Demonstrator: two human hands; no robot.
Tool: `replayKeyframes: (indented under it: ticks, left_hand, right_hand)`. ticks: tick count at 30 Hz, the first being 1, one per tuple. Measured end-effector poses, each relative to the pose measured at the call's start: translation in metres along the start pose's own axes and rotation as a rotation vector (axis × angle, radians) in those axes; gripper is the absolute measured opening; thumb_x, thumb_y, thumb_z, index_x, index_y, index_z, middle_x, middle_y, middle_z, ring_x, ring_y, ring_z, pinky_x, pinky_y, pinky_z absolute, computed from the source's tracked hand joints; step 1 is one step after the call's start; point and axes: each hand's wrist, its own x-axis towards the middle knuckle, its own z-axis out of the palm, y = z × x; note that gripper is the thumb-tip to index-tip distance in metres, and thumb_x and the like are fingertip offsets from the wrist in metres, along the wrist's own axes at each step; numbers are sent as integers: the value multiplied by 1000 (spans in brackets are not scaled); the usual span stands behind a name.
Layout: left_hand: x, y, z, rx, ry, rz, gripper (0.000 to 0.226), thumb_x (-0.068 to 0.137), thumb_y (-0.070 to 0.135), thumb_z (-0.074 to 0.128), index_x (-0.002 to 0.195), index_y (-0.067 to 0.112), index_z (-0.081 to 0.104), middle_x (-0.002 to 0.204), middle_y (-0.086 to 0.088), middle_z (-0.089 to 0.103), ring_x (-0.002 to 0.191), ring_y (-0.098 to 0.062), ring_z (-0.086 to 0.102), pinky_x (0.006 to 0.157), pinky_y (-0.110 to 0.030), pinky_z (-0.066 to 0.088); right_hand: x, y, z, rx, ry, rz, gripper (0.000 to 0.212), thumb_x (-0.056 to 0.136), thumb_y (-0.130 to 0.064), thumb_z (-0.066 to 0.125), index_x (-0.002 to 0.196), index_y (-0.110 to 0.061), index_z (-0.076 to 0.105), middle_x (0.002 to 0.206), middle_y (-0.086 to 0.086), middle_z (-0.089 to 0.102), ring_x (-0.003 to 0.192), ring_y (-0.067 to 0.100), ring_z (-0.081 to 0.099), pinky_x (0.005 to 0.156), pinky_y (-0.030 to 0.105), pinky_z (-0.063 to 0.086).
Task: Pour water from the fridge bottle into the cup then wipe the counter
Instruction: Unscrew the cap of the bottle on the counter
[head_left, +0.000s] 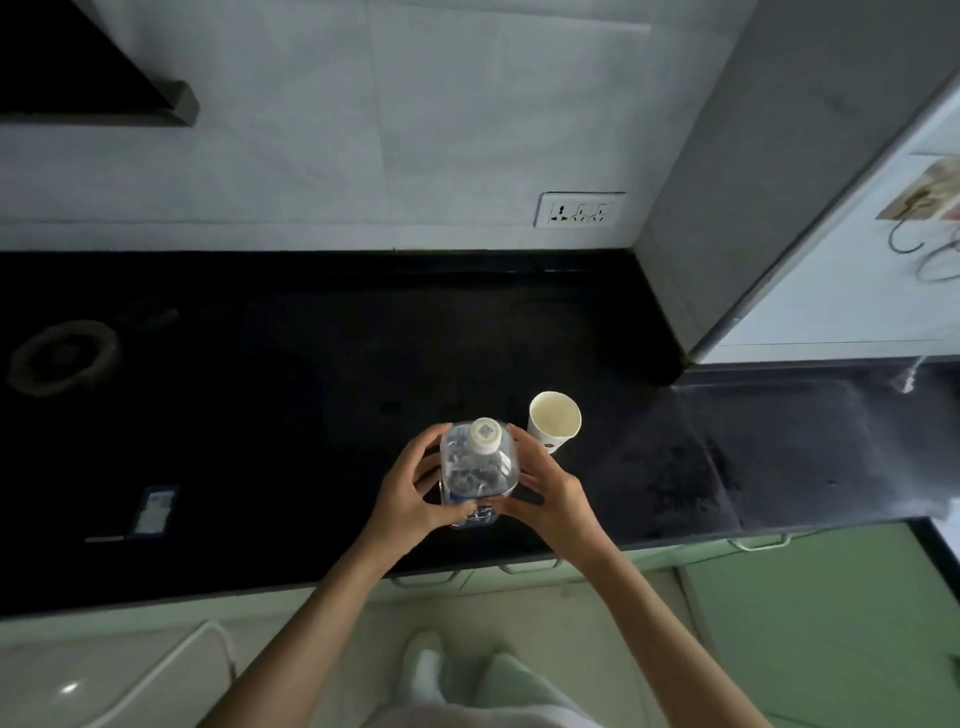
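So the black bench (260, 415) runs wide under both hands and stretches way off to either side. Off to the right of the hands, past the bench corner, there's a grey fridge (727, 208) with a pale door. Straight ahead beyond the hands, up on the tiled wall, sits a white socket plate (579, 209).

Both hands are wrapped around a clear plastic bottle (475, 475) standing upright near the front edge of the bench. Left hand (415, 493) grips its left side with curled fingers, thumb across the front low down. Right hand (545, 493) grips the right side, fingers curled up toward the shoulder. The white cap (485, 434) is on.

Just beyond the right hand, up and to its right, stands a paper cup (554, 420), open end up, near the bottle but not touching it as far as I can tell.

Well off to the left of the left hand lies a small blue and white packet (156, 510), flat on the bench.
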Motion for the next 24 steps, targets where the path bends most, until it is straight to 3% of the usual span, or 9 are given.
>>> replayKeyframes:
  ticks: [4, 8, 11, 14, 19, 24]
  left_hand:
    - [-2, 0, 0, 23, -12, -25, 89, 62, 7, 88, 134, 37, 45, 137, 9, 53, 127, -8, 51, 107, -34, 44]
    - [-4, 8, 0, 68, -42, -9, 93, 64, 13, 89, 140, 33, 39, 141, 14, 47, 129, 0, 46, 108, -27, 41]
    - [-6, 18, 2, 95, -36, 33, 97, 61, 32, 88, 143, 32, 36, 141, 16, 46, 129, 1, 46, 104, -20, 42]
    - [-5, 24, 4, 125, -27, 73, 95, 63, 42, 86, 144, 31, 37, 138, 14, 48, 126, -4, 51, 101, -24, 47]
    - [-5, 26, 3, 142, -28, 95, 84, 65, 40, 83, 139, 36, 42, 135, 12, 51, 123, -7, 54, 101, -33, 49]
    - [-4, 28, 2, 153, -35, 93, 80, 64, 39, 82, 134, 43, 43, 133, 17, 50, 122, -3, 52, 98, -26, 50]
  right_hand:
    - [1, -2, -2, 3, -59, 4, 82, 78, -36, 76, 144, -41, 29, 139, -23, 48, 130, 4, 46, 106, 44, 43]
    - [1, -7, -8, -30, -62, -45, 82, 78, -42, 75, 146, -36, 29, 142, -20, 44, 130, -1, 42, 106, 34, 43]
    - [-2, -23, -16, -62, 2, -82, 79, 79, -54, 66, 146, -30, 33, 141, -19, 43, 129, -3, 41, 106, 25, 41]
    - [-2, -50, -18, -148, 113, -180, 67, 81, -57, 59, 140, -29, 43, 132, -24, 46, 121, -3, 46, 94, 11, 42]
    - [11, -72, -4, -349, 262, -341, 45, 80, -48, 66, 114, -19, 65, 105, -4, 59, 93, 14, 59, 68, 28, 54]
    - [23, -73, -6, -405, 280, -367, 33, 73, -34, 80, 94, -13, 67, 90, -2, 61, 73, 12, 61, 56, 24, 51]
